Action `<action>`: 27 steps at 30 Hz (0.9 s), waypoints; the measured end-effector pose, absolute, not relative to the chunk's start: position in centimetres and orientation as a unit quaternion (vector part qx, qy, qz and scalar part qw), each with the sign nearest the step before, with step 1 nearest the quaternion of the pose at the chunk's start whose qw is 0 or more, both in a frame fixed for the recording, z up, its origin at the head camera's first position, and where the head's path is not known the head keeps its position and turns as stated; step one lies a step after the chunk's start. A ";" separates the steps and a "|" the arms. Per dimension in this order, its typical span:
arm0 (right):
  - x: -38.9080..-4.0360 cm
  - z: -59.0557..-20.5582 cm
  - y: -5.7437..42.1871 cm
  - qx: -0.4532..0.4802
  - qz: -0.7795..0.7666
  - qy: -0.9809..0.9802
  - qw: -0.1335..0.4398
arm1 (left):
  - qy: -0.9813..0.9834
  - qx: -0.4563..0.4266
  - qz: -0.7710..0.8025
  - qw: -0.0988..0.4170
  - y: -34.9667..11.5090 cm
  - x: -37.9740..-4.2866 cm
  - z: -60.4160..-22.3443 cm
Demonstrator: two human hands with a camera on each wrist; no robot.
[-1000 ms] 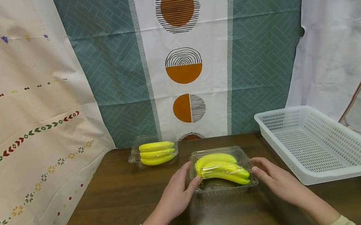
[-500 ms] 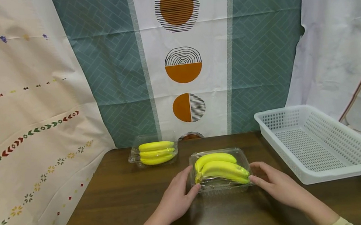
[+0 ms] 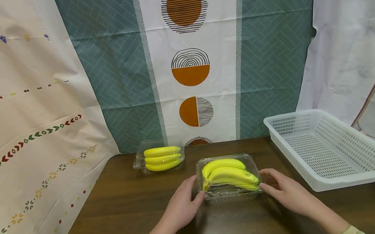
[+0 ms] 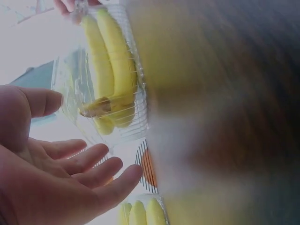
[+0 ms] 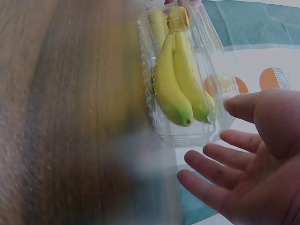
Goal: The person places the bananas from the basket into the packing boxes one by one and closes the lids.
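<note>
A clear plastic clamshell box (image 3: 232,195) with bananas (image 3: 232,175) inside stands on the table in front of me, its lid down over them. My left hand (image 3: 183,204) is at the box's left side, thumb tip by the front left corner and fingers spread loosely. In the left wrist view those fingers (image 4: 101,178) are relaxed and hold nothing. On the opposite side, my right hand (image 3: 287,190) has its thumb right at the front right corner. The right wrist view shows its fingers (image 5: 211,171) extended along the end of the box, not curled round it.
A second clear box (image 3: 138,163) of bananas stands at the back left of the brown table (image 3: 122,217). To the right is a white perforated plastic basket (image 3: 316,152). A patterned curtain (image 3: 121,82) hangs behind the table's far edge.
The box's lid, slightly raised a second ago, has come down flat over the bananas. My left hand has since drawn back a little from the box.
</note>
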State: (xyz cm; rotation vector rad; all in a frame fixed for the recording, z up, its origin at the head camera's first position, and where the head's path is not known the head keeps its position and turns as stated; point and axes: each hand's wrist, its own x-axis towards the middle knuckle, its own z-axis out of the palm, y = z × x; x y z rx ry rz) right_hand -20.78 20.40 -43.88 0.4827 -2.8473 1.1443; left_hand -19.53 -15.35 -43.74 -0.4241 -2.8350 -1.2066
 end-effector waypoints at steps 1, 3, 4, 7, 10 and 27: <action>-20.8 -43.9 20.4 0.153 0.369 -0.917 0.019 | -0.910 -0.133 -0.392 0.014 -15.3 -19.6 -43.7; -20.8 -44.0 20.3 0.146 0.370 -0.917 0.018 | -0.908 -0.127 -0.400 0.011 -15.4 -19.6 -43.6; -20.8 -44.0 20.3 0.144 0.369 -0.918 0.018 | -0.907 -0.124 -0.401 0.010 -15.4 -19.7 -43.6; -20.7 -43.9 20.2 0.133 0.369 -0.920 0.013 | -0.908 -0.116 -0.402 0.008 -15.5 -19.9 -43.7; -20.7 -43.9 20.1 0.123 0.362 -0.924 0.013 | -0.911 -0.112 -0.396 0.006 -15.5 -20.0 -43.7; -20.9 -44.0 19.7 0.060 0.321 -0.945 -0.019 | -0.925 -0.100 -0.365 -0.009 -15.5 -20.1 -44.0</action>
